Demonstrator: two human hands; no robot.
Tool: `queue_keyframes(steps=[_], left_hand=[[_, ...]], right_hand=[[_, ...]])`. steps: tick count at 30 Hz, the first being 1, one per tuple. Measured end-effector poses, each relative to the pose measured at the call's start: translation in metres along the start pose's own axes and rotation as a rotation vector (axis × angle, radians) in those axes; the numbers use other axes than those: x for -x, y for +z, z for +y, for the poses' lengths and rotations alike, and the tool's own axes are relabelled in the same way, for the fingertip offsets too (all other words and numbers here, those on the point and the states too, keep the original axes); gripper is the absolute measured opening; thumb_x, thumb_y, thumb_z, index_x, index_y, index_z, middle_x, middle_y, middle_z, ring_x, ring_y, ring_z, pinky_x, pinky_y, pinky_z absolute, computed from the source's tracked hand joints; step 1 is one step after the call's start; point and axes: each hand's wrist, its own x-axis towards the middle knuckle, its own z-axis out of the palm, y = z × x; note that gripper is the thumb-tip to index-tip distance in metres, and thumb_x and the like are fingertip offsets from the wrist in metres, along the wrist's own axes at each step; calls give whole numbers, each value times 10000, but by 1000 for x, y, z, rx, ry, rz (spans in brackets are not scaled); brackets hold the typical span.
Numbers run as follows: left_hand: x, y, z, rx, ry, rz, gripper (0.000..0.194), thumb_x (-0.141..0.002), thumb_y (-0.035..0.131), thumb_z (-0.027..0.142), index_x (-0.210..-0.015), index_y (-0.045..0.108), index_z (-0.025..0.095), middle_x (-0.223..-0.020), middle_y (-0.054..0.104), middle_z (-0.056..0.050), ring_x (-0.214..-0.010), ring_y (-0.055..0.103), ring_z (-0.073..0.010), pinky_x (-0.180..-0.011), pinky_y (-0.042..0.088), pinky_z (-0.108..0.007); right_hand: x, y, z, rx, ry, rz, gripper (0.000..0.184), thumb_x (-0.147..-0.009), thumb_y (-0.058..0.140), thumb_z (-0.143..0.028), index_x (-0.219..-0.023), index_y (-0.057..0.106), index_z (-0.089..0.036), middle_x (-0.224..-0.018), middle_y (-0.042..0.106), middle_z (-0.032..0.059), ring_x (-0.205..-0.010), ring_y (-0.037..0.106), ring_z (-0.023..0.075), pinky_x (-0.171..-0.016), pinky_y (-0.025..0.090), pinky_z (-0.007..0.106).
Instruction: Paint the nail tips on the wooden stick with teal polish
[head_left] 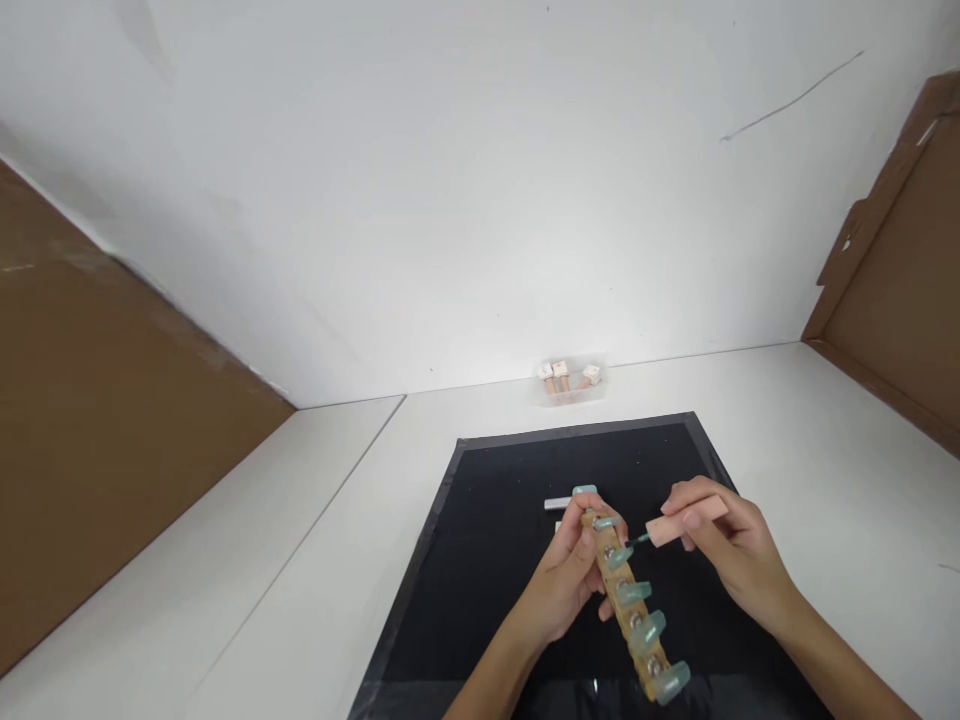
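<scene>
My left hand [564,572] is closed around the upper end of a wooden nail display strip [624,605]. Along the strip sit several pale green false nails [647,630] on small round mounts. In my right hand [731,548], fingers pinch the pink handle of a nail polish brush [686,521]. Its dark bristle end points left and meets or nearly meets the second false nail from the top; I cannot tell which. Behind my left fingers lie a white stick-like piece [556,504] and a pale green piece [584,490], both partly hidden.
Under my hands lies a black mat [495,560] with taped edges on a white table [322,560]. At the wall stands a clear plastic tray [581,398] with several small white-topped pieces. Brown cardboard panels [112,400] rise at both sides.
</scene>
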Motion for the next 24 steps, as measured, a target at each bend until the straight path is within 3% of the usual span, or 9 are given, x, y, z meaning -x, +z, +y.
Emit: queue_keyframes(steps=[7,14,24], left_hand=[[0,0,0,1,6,2,257,-852,533,468,-959,439,254,-834,498,48,-485,440,0,-373,419,-86],[0,0,0,12,15,-12,248,-863,521,455,-976,439,251,-847,507,43,-487,444,3,-383,424,-87],[1,-1,0,9,11,-9,255,-854,531,463,-967,444,252,-843,497,35,-499,452,-10,-373,412,-90]], right_hand=[[0,-1,1,10,20,-4,289,-863,568,-477,-730,674,-243,-622,652,-19,-451,492,71,-459,431,154],[0,-1,1,9,58,1,363,-844,565,-518,-692,673,-207,-584,616,6,-424,463,96,-429,420,217],[3,-2,9,-64,82,28,326,-843,582,-502,-733,693,-215,-615,622,11,-454,484,105,-428,421,219]])
